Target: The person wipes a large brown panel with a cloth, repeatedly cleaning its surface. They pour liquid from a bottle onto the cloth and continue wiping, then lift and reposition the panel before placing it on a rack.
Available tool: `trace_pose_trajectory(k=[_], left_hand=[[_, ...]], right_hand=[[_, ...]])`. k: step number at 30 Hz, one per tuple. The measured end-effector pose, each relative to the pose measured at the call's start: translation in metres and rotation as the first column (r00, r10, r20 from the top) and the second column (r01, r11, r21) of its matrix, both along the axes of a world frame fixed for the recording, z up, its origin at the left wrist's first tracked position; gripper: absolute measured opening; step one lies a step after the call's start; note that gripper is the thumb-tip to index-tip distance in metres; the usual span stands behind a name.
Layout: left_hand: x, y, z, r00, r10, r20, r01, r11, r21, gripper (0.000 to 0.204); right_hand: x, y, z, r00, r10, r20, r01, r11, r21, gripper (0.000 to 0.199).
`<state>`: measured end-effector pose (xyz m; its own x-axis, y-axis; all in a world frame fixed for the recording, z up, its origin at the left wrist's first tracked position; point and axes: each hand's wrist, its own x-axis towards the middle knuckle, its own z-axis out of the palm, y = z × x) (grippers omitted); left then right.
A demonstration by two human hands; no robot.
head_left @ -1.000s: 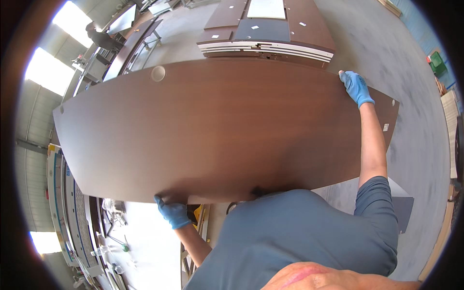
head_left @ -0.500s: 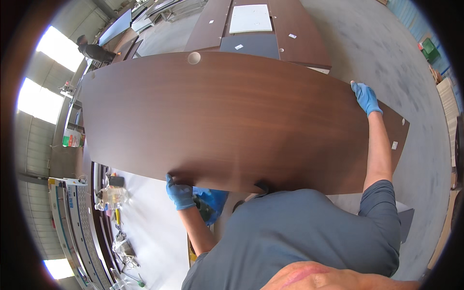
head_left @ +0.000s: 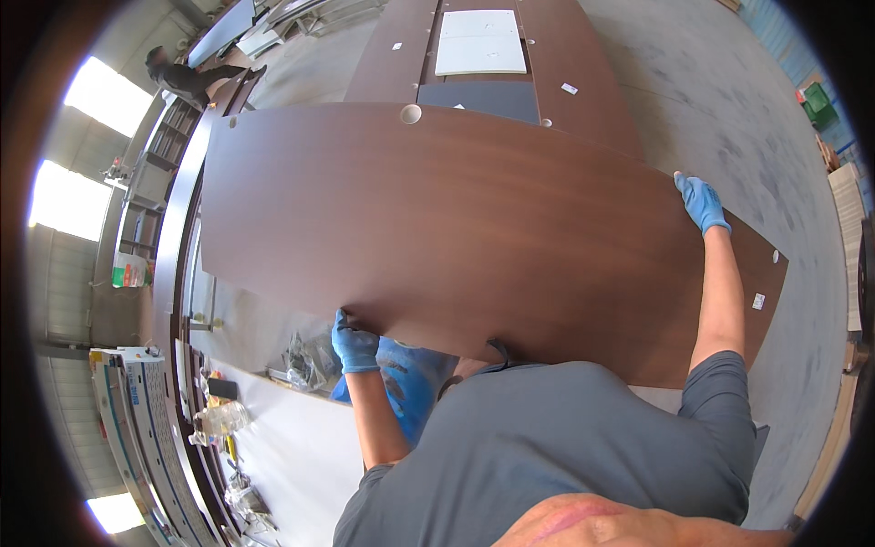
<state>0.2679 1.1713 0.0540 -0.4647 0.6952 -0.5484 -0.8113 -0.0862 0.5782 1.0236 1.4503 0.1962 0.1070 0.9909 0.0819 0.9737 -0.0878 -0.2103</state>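
Note:
A large dark brown wood-grain panel point(head_left: 456, 228) spans the view in front of my body, with a round hole near its far edge and a small white label at its right end. My left hand point(head_left: 355, 345), in a blue glove, grips the panel's near edge; its fingers are partly hidden under the board. Over the far edge toward the right, my right hand point(head_left: 703, 202), also gloved in blue, is closed on the panel. The near edge lies close against my grey shirt.
Beyond the panel are stacked brown boards point(head_left: 583, 82) with a white panel point(head_left: 480, 44) on them. At left stand a white-topped table point(head_left: 292, 428) holding a clear bottle point(head_left: 221, 418), and upright long boards point(head_left: 137, 428). A blue bag point(head_left: 410, 378) is below. Another person point(head_left: 187, 82) works far left.
The panel, held in both hands, has shifted right relative to the table and shelves at left. More floor and the blue bag now show below it. The far person's posture has changed.

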Motion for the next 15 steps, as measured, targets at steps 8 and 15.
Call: trace_pose_trajectory(k=[8, 15], left_hand=[[-0.088, 0.142, -0.035, 1.0, 0.012, 0.021, -0.01, 0.997, -0.07, 0.03], [-0.131, 0.243, -0.021, 0.996, -0.058, 0.067, 0.065, 0.991, -0.118, 0.028]], right_hand=[[-0.073, 0.083, 0.004, 0.998, -0.037, 0.047, 0.036, 0.999, 0.017, 0.081], [-0.11, 0.13, -0.005, 0.992, -0.11, 0.058, 0.114, 0.992, -0.057, 0.081]])
